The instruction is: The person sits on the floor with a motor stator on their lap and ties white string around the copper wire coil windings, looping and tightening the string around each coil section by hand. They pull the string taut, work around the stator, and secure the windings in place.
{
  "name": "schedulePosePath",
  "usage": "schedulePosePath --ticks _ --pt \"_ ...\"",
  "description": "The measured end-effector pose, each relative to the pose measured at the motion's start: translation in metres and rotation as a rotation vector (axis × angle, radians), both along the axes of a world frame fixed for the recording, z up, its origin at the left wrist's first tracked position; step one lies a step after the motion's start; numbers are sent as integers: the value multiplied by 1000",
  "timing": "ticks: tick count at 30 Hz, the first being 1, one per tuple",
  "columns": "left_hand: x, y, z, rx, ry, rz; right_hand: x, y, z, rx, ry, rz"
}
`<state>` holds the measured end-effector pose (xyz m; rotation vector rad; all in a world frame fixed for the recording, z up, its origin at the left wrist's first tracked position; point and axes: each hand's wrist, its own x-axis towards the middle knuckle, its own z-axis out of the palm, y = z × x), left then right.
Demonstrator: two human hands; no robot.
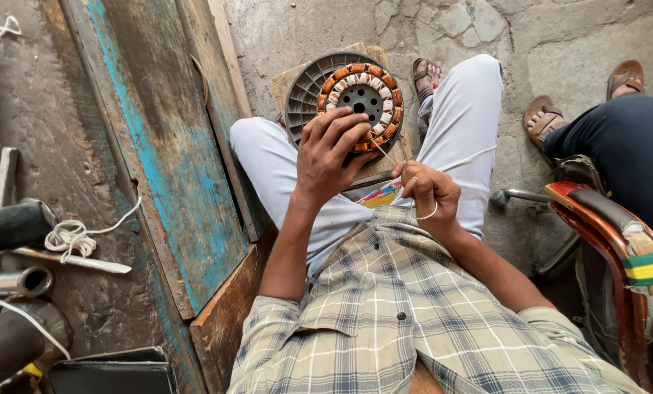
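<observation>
The left hand point(330, 157) reaches forward over the lap, fingers spread and curled down on the near rim of the stator point(360, 101), pinning it. The stator, ringed with copper coils, lies on a grey disc point(306, 91) atop a board point(385, 157) at twelve o'clock, between the knees. The right hand point(428, 193) sits nearer the body at two o'clock, fingers pinched tight on a white cord point(466, 159) running from the coils. A blue door point(166, 160) crowds the nine o'clock side; a red chair point(618, 233) stands at three. Open floor lies beyond the board.
</observation>
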<state>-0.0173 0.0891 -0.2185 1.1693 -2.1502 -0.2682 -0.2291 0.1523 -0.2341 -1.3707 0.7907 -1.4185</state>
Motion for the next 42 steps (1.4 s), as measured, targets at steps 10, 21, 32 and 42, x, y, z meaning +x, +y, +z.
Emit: schedulePosePath --ticks 10,21,32,42 --pt "-2 3 -1 30 6 14 -9 -6 -3 -23 43 71" --pt "-1 -4 0 40 -15 10 -10 -15 -12 50 -9 133" --pt "-1 -3 -2 69 6 11 -10 -14 -12 81 -31 146" --pt "-1 -5 -4 -40 -49 -13 -28 -25 7 -4 271 271"
